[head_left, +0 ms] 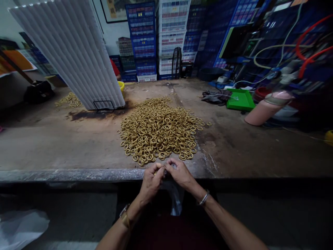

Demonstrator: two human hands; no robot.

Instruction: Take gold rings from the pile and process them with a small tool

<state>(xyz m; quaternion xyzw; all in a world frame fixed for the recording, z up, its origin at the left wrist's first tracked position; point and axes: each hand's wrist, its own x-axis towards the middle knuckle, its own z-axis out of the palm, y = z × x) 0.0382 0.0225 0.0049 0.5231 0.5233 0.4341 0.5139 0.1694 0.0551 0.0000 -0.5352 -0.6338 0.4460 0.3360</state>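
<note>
A wide heap of gold-coloured rings (158,130) lies on the wooden table (229,149). At the table's front edge, just below the heap, my left hand (152,180) and my right hand (179,173) meet at the fingertips. The left fingers are curled, with a bit of gold showing between them, apparently a ring. My right thumb and index finger are pinched together beside them; what they hold is too small to name. A thin translucent plastic bag (176,198) hangs beneath the hands.
A tall corrugated white panel (75,52) stands at the back left, near a smaller ring pile (69,100). To the right are a green tray (240,99), dark gloves (214,97) and a pink bottle (269,107). Stacked crates (142,41) rise behind the table.
</note>
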